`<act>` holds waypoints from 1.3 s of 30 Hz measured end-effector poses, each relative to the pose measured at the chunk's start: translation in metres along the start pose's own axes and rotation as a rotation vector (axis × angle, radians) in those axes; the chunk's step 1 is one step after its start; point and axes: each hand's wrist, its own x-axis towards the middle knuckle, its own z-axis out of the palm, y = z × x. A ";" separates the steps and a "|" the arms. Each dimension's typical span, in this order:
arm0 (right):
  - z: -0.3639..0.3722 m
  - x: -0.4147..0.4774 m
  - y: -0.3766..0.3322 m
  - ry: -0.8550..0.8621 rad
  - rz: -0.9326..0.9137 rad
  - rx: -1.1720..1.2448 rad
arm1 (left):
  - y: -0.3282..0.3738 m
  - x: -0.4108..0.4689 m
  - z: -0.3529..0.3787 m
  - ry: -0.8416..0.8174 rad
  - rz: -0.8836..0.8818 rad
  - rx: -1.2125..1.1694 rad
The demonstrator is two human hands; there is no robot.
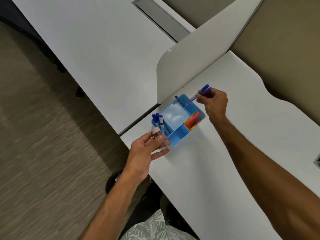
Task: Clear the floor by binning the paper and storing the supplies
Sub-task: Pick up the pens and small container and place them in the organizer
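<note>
Floor strip at frame left shows no paper or supplies – floor part looks mostly done, tho only part is in view. On the counter (pixel 199 170), mid-frame, the blue organizer (pixel 178 118) already holds pens & colored paper. Your right hand (pixel 213 105) pinches blue pens (pixel 201 93) over its upper-right compartment; your left hand (pixel 145 153) grips a clear vial (pixel 161 140) at its lower-left corner – both left to stow.
</note>
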 end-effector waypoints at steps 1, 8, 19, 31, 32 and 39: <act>0.004 0.006 0.004 -0.014 -0.005 -0.027 | 0.002 0.006 -0.001 0.001 -0.004 -0.002; 0.030 0.028 0.020 -0.114 -0.042 -0.204 | 0.007 0.036 0.001 -0.014 -0.052 0.032; 0.045 0.042 0.045 -0.157 -0.133 -0.379 | 0.012 0.051 0.005 -0.033 -0.099 0.016; 0.057 0.054 0.053 -0.257 -0.335 -0.649 | 0.011 0.059 0.005 -0.027 -0.108 0.048; 0.058 0.054 0.052 -0.265 -0.339 -0.656 | 0.011 0.059 0.005 -0.026 -0.105 0.051; 0.054 0.053 0.050 -0.267 -0.368 -0.600 | 0.014 0.061 0.009 -0.033 -0.099 0.053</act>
